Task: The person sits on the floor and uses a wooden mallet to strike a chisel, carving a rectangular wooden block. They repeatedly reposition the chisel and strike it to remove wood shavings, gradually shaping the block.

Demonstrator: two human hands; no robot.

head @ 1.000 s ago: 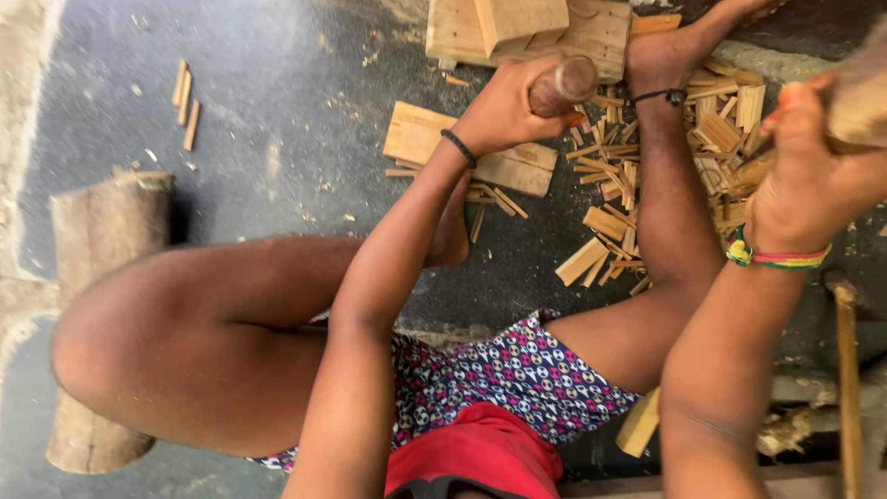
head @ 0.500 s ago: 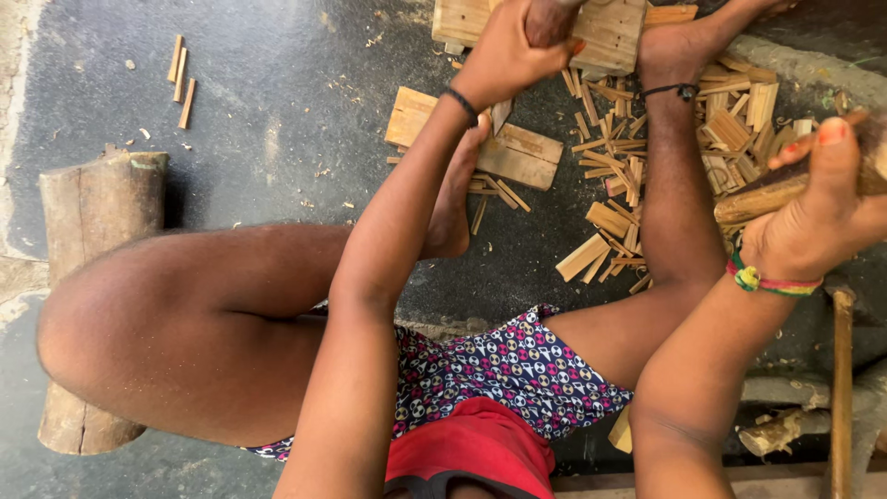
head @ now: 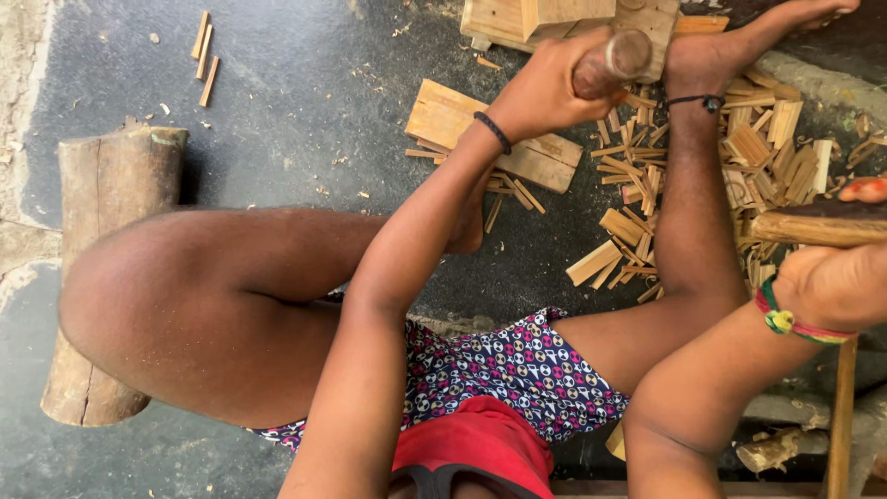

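Observation:
My left hand [head: 545, 88] is closed around the round wooden handle of a tool [head: 617, 60], held over a pale wooden block [head: 554, 20] at the top of the view. A black band circles that wrist. My right hand [head: 836, 277] grips a thick brown wooden stick [head: 818, 226] at the right edge; a coloured bracelet sits on that wrist. Between my bare legs lies a flat wooden board [head: 490, 139], and a heap of several split wood strips [head: 739, 166] spreads around my right leg.
A short log [head: 106, 249] lies on the dark ground at the left, beside my bent knee. Three small wood strips [head: 205, 46] lie at the upper left. A thin wooden stick [head: 843, 416] stands at the lower right.
My left hand rose toward the block, then came back down a little with the handle. My right hand dropped lower at the right edge, bringing its stick to a level position.

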